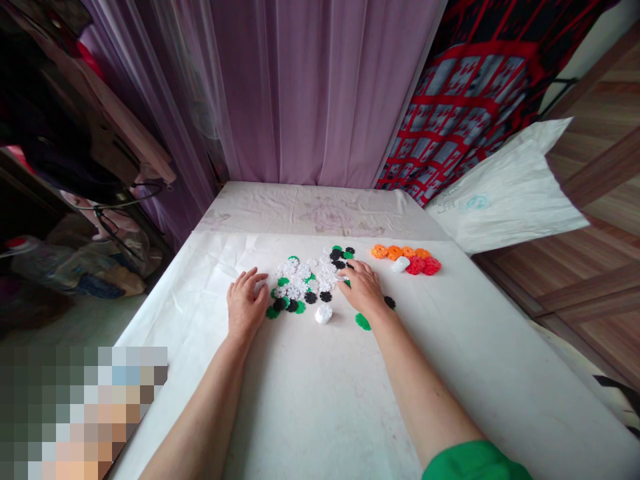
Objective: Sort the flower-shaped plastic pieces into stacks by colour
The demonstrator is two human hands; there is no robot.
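A loose pile of snowflake discs (294, 289), white, green and black, is spread on the white tabletop. To its left is my left hand (246, 303), fingers apart and slightly bent, holding nothing. My right hand (364, 288) reaches over the right side of the pile; its thumb and fingertips close about a white snowflake disc (343, 277), partly hidden by the fingers. Just in front of the pile sits a short stack of white discs (324, 314). A green disc (363, 322) and a black disc (390, 303) lie by my right wrist.
Orange disc stacks (395, 253) and red disc stacks (424, 265) lie toward the back right, with a white stack (400, 265) beside them. A white bag (515, 190) juts out past the table's right edge. Purple curtains (320, 93) hang behind the table (310, 400).
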